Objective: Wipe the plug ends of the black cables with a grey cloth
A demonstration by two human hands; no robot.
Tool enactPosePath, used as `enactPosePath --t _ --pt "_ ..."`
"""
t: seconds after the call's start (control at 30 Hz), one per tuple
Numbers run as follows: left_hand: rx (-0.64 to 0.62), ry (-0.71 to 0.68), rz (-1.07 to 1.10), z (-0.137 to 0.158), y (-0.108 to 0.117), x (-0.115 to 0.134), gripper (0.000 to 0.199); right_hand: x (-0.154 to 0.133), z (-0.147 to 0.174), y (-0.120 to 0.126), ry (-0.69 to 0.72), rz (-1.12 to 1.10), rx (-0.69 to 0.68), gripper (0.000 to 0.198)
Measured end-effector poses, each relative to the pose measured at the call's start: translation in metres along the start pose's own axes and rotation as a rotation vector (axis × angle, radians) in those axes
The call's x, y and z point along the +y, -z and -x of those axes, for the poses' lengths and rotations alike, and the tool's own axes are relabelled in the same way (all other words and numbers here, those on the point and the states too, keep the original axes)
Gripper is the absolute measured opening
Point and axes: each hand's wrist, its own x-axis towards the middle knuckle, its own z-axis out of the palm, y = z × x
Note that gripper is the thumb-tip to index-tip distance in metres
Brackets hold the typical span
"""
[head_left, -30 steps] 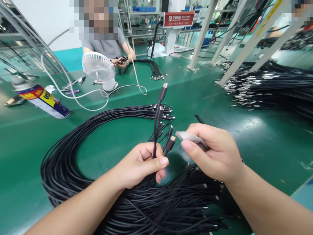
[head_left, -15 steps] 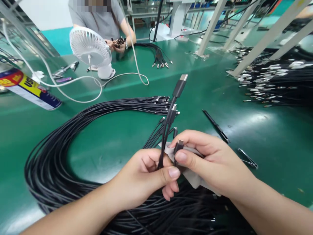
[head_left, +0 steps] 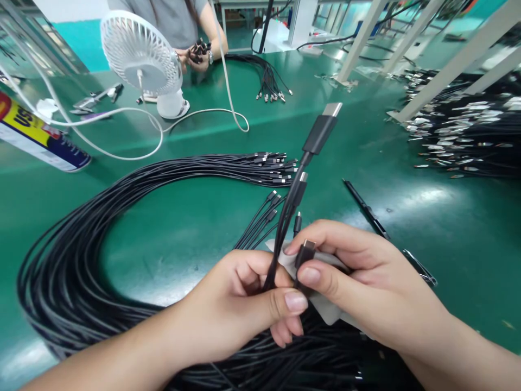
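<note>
Several black USB cables point(head_left: 280, 239) rise from my left hand point(head_left: 248, 307), which is closed round them, their plugs pointing up. The largest, a USB-C plug point(head_left: 319, 130), stands highest and tilts right. My right hand point(head_left: 358, 282) pinches another black cable's plug point(head_left: 305, 258) between thumb and fingers, its metal tip upward. A grey cloth point(head_left: 328, 309) is bunched in that same hand, behind the plug. The two hands almost touch. Below and to the left, a thick bundle of black cables point(head_left: 77, 233) curves over the green table point(head_left: 163, 233).
A white fan point(head_left: 140, 60) and a spray can point(head_left: 40, 138) stand at the left. Tweezers point(head_left: 419, 266) and a black pen-like tool point(head_left: 366, 209) lie at the right. Beyond, more cables point(head_left: 468, 125) are piled beside slanted posts. Across the table a person point(head_left: 175, 32) handles cables.
The view has shifted slightly, and the held plugs appear nearer and larger. Both hands keep their grip on the cables and the cloth.
</note>
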Motion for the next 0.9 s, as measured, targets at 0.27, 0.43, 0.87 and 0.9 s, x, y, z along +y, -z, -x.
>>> enactPosePath --t 0.27,0.43,0.87,0.9 --pt "-0.003 0.030 -0.022 0.0014 -0.0014 0.0025 0.040 -0.0048 0.0004 0.0003 -0.017 -0.006 0.012 0.011" --pt "0.002 0.032 -0.007 0.0008 -0.0013 0.0030 0.040 -0.0049 0.0005 -0.0009 -0.053 -0.058 -0.026 0.010" --pt "-0.014 0.020 -0.022 0.0019 -0.0011 0.0044 0.041 -0.0077 -0.0020 -0.0014 -0.070 -0.002 -0.020 0.018" --pt "-0.012 0.024 -0.020 0.0019 -0.0011 0.0045 0.042 -0.0079 -0.0020 -0.0015 -0.071 -0.001 -0.020 0.018"
